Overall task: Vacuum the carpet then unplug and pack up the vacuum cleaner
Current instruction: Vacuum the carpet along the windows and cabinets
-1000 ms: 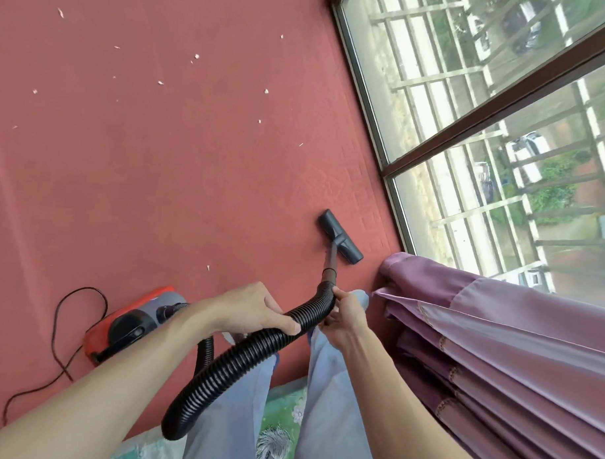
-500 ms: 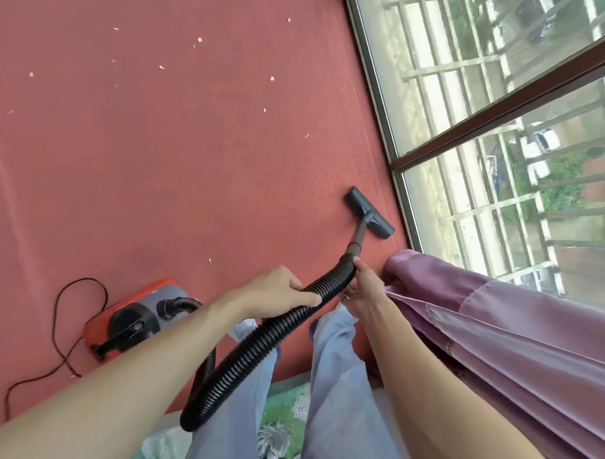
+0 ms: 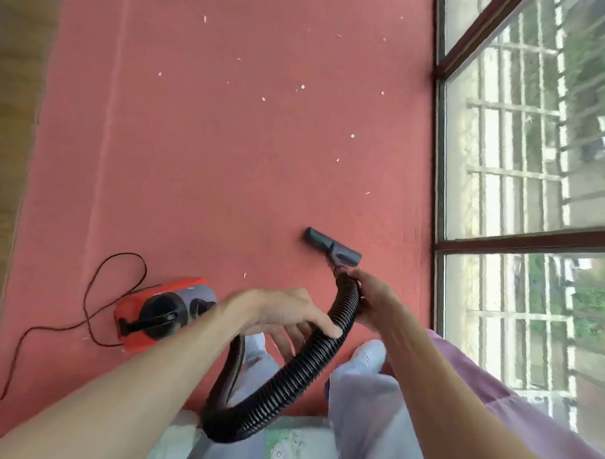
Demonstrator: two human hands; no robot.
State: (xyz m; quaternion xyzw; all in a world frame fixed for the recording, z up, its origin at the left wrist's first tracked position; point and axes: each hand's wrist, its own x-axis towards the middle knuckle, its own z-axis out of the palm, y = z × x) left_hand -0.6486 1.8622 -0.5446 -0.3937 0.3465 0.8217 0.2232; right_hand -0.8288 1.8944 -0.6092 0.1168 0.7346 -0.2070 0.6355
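Observation:
A red carpet (image 3: 227, 178) fills the floor, dotted with several white scraps (image 3: 352, 136). The red and grey vacuum cleaner (image 3: 161, 310) sits at lower left, its thin black cord (image 3: 96, 290) looping off to the left. A black ribbed hose (image 3: 310, 363) curves from it to the dark nozzle (image 3: 331, 246), which lies on the carpet near the window. My right hand (image 3: 374, 300) grips the hose end just behind the nozzle. My left hand (image 3: 284, 314) holds the hose further back, fingers curled over it.
A large window (image 3: 521, 202) with a dark frame and outside bars runs along the right. Purple curtain fabric (image 3: 527, 429) hangs at lower right. My legs in light trousers are below the hose. A wooden strip (image 3: 10, 116) borders the carpet at far left.
The view swung round, so the window now runs straight down the right. The nozzle pulled back from the curtain corner toward open carpet. Both hands kept their hold on the hose.

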